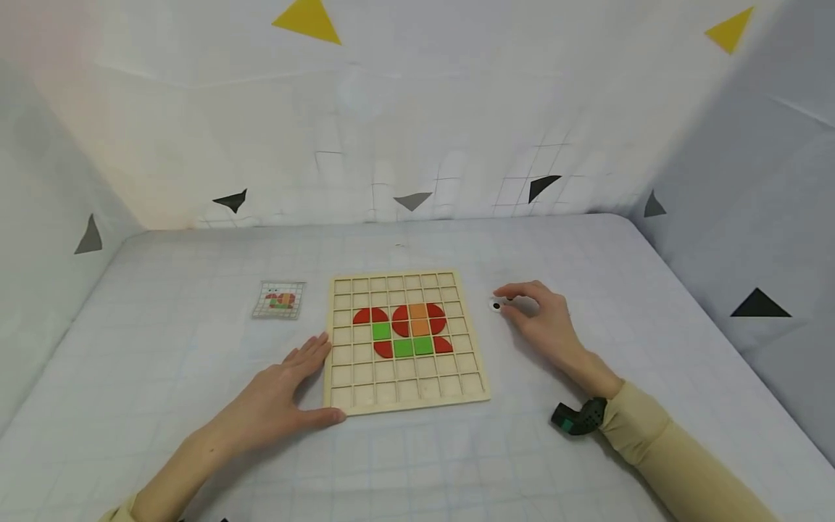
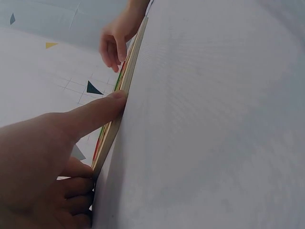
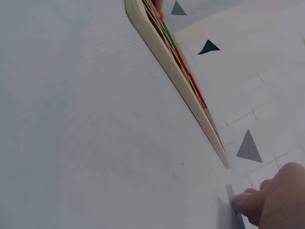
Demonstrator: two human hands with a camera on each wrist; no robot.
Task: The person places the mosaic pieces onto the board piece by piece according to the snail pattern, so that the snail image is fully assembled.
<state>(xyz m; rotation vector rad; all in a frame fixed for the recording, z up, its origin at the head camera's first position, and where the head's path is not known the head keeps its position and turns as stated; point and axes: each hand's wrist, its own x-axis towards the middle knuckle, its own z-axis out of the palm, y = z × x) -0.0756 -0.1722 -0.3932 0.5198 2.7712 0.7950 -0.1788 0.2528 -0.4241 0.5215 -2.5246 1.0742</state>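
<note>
A square pale wooden grid board point(image 1: 346, 377) lies flat on the table. Several red, green and orange tiles fill cells around its middle. Against the board's left edge rests my left hand point(image 1: 280, 391), fingers extended and thumb at the near left corner; the left wrist view shows the thumb on the rim. To the board's right, my right hand point(image 1: 544, 322) pinches a small white tile with a black dot point(image 1: 496, 306) between thumb and index finger, low at the table. A second dark dot shows between these fingers. In the right wrist view the fingertips meet a thin grey tile edge point(image 3: 236, 210).
A small clear-looking card point(image 1: 279, 300) with a printed grid picture in red, orange and green lies left of the board. White sheeting with yellow, grey and black triangles rises behind and at the sides. A dark wrist device point(image 1: 580, 417) sits by the right sleeve.
</note>
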